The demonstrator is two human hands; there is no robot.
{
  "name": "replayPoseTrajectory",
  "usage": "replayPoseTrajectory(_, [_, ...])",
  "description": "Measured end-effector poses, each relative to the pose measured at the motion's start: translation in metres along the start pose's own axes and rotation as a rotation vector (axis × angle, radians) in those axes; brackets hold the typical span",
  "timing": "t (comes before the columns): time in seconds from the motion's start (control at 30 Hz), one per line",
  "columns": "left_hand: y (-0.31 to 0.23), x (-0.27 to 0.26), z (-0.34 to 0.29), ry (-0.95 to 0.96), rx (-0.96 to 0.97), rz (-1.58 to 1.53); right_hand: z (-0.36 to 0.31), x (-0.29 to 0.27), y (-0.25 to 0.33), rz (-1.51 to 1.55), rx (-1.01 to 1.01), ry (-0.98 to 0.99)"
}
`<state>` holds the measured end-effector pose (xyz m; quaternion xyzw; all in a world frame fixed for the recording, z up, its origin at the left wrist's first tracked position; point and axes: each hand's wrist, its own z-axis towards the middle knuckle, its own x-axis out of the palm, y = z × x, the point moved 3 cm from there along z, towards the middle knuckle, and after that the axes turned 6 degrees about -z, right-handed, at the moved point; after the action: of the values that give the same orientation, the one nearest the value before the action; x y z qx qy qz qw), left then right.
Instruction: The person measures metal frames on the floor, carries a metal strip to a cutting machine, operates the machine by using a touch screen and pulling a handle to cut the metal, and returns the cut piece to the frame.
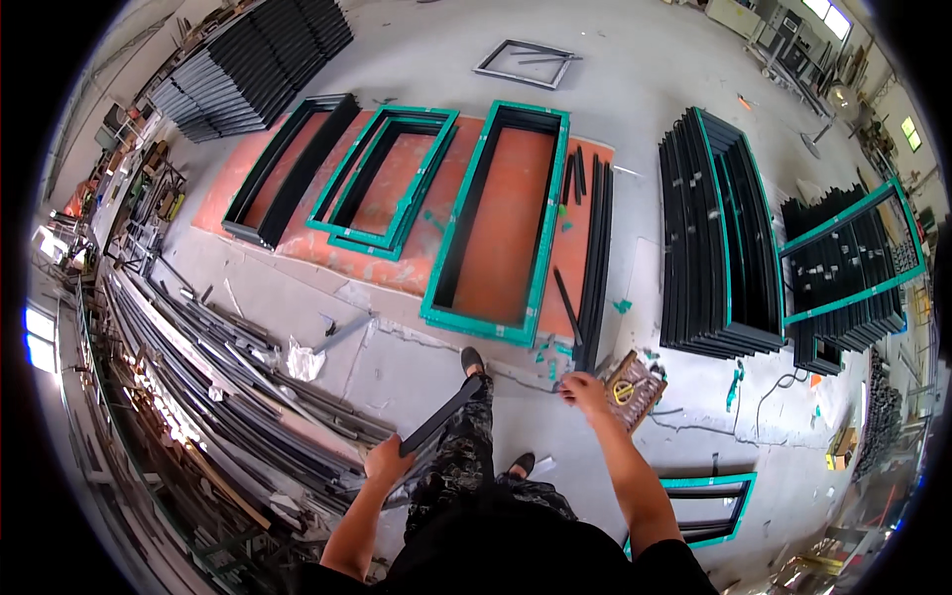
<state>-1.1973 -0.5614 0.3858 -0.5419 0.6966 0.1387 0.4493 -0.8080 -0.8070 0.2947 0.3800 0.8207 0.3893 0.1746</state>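
Observation:
My left hand [388, 460] is closed round the lower end of a short, flat dark metal bar [442, 416], which slants up to the right across my leg. My right hand [583, 391] is held out with its fingers curled together; whether something small is in them I cannot make out. Just beyond it are the near ends of several long black profiles [595, 268]. To its right sits a shallow box [635, 390] with small parts and a yellow ring-shaped item. Ahead lies a tall rectangular frame [436, 288] with a green face and dark sides.
More green-faced frames [319, 220] lie on an orange-red sheet [223, 188]. Stacked dark frames [694, 238] stand at right, and a tall dark pile [258, 64] at far left. Loose metal lengths [218, 387] cover the left floor. A cable [759, 412] and green scraps [623, 306] lie about.

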Motion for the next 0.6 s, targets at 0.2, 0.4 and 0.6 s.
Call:
replayPoseTrajectory(0.2, [-0.048,-0.067,0.144,-0.042,-0.044,-0.041,0.095,0.084,0.077,-0.023,0.246,0.170])
replayPoseTrajectory(0.4, [-0.130,-0.166,0.254,-0.065,0.070,-0.093,0.155,0.103,0.200,0.076,0.031,0.087])
replayPoseTrajectory(0.6, [-0.208,-0.215,0.364,-0.128,0.151,-0.158,0.230,0.122,0.337,0.065,-0.073,0.076])
